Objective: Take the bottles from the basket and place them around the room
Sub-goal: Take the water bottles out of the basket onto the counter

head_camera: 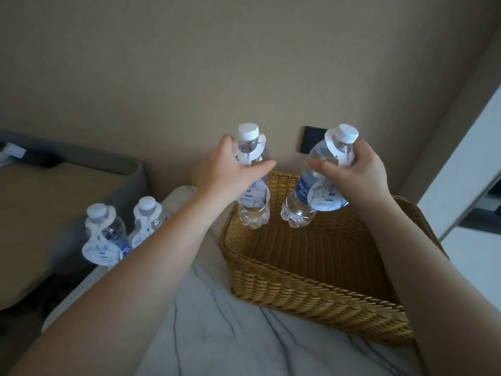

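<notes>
A woven wicker basket (303, 291) sits on a white marble-patterned table (233, 332), and its inside looks bare. My left hand (225, 169) grips a clear water bottle (253, 213) with a white cap and a paper neck tag, held upright over the basket's far left corner. My right hand (355, 169) grips a second water bottle (303, 204) with a blue label, tilted, above the basket's back edge. Two more tagged bottles (104, 234) (147, 215) stand upright at the table's left edge, partly hidden by my left forearm.
A beige wall with a dark switch plate (314, 139) rises behind the basket. A grey-framed bed or sofa (67, 191) lies to the left, below table height. A white panel and a dark gap (477, 185) stand at the right.
</notes>
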Tool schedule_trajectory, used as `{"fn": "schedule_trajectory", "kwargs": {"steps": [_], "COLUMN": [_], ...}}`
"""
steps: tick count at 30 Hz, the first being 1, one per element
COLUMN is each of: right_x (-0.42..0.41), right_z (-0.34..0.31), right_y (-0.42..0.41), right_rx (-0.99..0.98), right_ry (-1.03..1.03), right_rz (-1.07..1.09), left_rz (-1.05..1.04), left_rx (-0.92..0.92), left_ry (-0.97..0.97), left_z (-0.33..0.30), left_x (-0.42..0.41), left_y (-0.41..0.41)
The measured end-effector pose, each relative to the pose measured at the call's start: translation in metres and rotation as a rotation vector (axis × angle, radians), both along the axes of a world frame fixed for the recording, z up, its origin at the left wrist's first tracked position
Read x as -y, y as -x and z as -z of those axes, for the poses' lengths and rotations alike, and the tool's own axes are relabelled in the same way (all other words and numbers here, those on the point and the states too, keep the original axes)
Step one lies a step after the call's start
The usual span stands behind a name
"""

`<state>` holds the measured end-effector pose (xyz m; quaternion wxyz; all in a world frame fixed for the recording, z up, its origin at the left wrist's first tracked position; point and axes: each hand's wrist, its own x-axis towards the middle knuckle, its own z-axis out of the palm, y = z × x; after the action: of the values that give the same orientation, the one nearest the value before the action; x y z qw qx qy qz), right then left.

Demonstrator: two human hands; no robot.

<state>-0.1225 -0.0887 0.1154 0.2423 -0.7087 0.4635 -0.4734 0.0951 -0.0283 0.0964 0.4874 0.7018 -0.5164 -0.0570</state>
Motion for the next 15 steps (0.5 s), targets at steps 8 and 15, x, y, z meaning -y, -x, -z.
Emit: {"fn": "schedule_trajectory", "kwargs": {"steps": [8,15], "right_x": [-0.099,-0.158], "right_z": [-0.029,0.021], "right_y": [-0.064,-0.114], "right_rx": [0.090,0.012], "right_ry": [0.034,-0.070], "right_rz": [-0.115,-0.169], "left_rz": [-0.055,-0.120], "left_rx": [-0.018,-0.003], "left_ry": [0.106,-0.044], "left_z": [-0.037,0.010], "left_x": [-0.111,-0.180], "left_y": [-0.061,-0.094]}}
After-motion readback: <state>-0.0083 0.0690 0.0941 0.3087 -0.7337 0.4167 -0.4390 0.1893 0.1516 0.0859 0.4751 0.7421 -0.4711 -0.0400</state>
